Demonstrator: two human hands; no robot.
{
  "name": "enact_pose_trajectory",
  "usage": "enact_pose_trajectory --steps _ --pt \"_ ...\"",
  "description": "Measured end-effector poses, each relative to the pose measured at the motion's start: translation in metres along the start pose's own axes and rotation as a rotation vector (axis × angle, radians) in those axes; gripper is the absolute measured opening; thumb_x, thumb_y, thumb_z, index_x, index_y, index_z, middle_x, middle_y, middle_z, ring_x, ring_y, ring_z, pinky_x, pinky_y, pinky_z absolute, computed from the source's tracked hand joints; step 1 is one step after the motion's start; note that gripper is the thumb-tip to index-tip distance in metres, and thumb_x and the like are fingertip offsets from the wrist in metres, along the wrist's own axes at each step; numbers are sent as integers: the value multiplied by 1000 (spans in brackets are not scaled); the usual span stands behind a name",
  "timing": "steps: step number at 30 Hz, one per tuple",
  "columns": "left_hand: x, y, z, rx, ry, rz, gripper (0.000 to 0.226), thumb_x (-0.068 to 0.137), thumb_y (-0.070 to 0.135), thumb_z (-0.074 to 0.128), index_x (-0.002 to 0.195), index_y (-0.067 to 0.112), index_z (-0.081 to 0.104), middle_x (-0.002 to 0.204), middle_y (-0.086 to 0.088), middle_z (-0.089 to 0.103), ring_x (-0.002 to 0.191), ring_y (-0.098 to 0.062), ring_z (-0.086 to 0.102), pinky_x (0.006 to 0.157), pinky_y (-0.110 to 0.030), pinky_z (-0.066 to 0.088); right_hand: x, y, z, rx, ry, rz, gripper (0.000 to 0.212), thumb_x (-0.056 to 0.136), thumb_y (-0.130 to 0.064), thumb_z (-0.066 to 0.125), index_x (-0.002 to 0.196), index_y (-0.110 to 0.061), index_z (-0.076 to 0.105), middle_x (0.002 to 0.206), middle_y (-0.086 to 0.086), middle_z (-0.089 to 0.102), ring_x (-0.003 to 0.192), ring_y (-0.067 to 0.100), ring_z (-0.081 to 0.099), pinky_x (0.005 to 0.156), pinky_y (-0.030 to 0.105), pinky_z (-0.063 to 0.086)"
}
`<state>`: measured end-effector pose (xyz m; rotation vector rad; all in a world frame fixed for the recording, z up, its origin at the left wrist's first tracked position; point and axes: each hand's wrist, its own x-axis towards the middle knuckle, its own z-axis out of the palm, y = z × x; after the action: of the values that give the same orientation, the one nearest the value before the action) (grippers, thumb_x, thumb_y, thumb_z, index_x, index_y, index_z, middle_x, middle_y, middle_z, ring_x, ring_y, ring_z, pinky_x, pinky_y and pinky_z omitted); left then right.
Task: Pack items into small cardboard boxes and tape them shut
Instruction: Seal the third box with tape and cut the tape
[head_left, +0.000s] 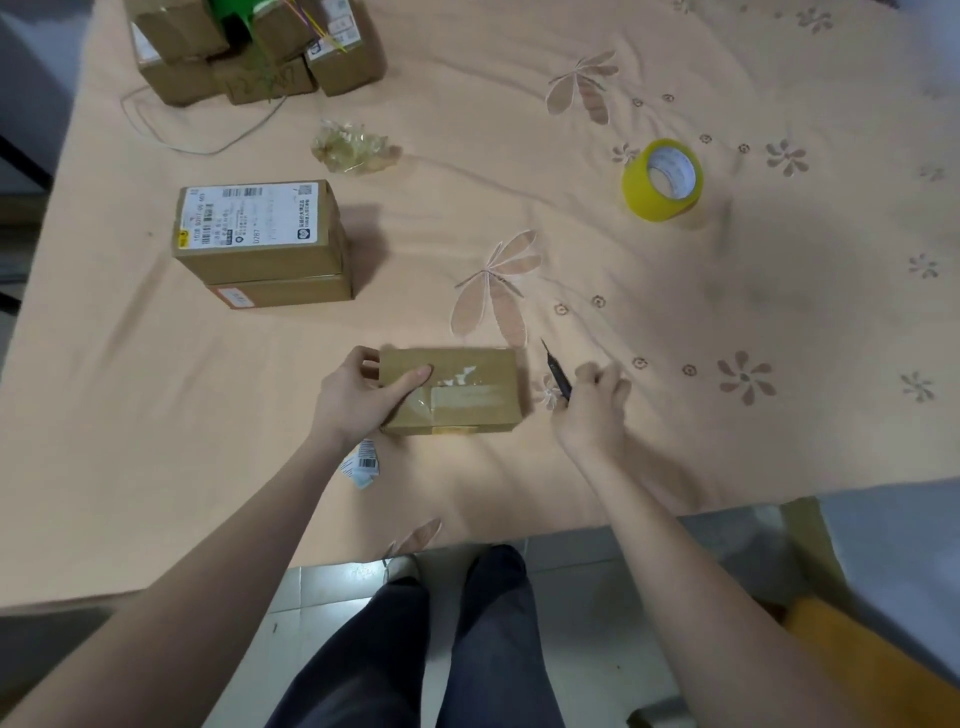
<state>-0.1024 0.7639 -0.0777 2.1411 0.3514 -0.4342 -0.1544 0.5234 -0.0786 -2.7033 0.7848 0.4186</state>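
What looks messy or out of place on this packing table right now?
A crumpled wad of used clear tape lies loose on the cloth, and a torn barcode label sits near the table edge beside the left hand. Nothing is spilled.

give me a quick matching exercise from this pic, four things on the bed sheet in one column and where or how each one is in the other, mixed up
Things:
1. yellow tape roll
2. taped box
3. labelled box
4. thin dark cutter

Places or states:
A. stacked on a flatter box, left side
B. held in the grip of the right hand
C. lying alone, far right
D. held at its left end by the left hand

Pairs: 1-C, 2-D, 3-A, 4-B
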Motion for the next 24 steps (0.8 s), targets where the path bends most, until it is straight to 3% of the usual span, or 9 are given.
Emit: enact_pose_trajectory --steps 3,5,8,11,14,18,21,24 --pt "1 0 8 192 56 70 56 69 67 66 107 28 56 105 9 63 101 -11 55 80 -28 45 1 -21 -6 9 129 -159 34 95 -19 44 125 -3 48 134 20 37 121 37 36 104 44 30" --pt "3 2 13 335 121 126 63 73 64 61 124 28 51 127 4 51 122 -21 41 98 -41 35 0 -40 -8 28 204 -298 29 98 -20 40 119 -5 54 127 16 46 116 34 41 100 40 27" --pt "4 13 21 292 164 267 68 75 55 49 136 25 43 144 0 36 134 -20 30 109 -40 23 4 -71 -5 90 231 -439 30 99 -22 37 112 -5 58 122 13 51 113 31 44 94 37 30" --pt "11 29 33 319 206 457 52 90 40 37 137 18 45 145 -6 38 136 -25 32 111 -38 23 13 -93 5 -7 218 -520 36 102 -29 29 112 -11 59 120 7 55 115 27 45 99 37 33" --pt "22 34 47 518 183 556 43 101 29 30 141 16 41 148 -6 37 140 -23 26 113 -40 19 23 -100 19 -162 143 -531 38 102 -29 23 120 -15 54 124 2 55 119 24 45 100 41 33" --pt "29 23 58 667 171 503 43 102 29 24 141 18 39 150 0 35 143 -17 21 114 -39 9 25 -98 32 -221 183 -497 45 102 -29 15 114 -13 55 118 6 60 114 26 52 92 43 34" --pt "28 22 60 704 212 500 43 101 31 22 132 16 49 140 -1 47 137 -19 32 110 -40 16 22 -101 34 -202 231 -483 65 94 -33 -5 115 -12 53 113 8 62 109 28 55 90 42 34" --pt "26 26 59 684 249 519 48 99 33 18 127 15 53 131 -2 54 129 -21 42 107 -39 23 20 -103 32 -195 246 -507 59 98 -31 2 112 -9 55 107 11 64 102 29 59 87 40 37"
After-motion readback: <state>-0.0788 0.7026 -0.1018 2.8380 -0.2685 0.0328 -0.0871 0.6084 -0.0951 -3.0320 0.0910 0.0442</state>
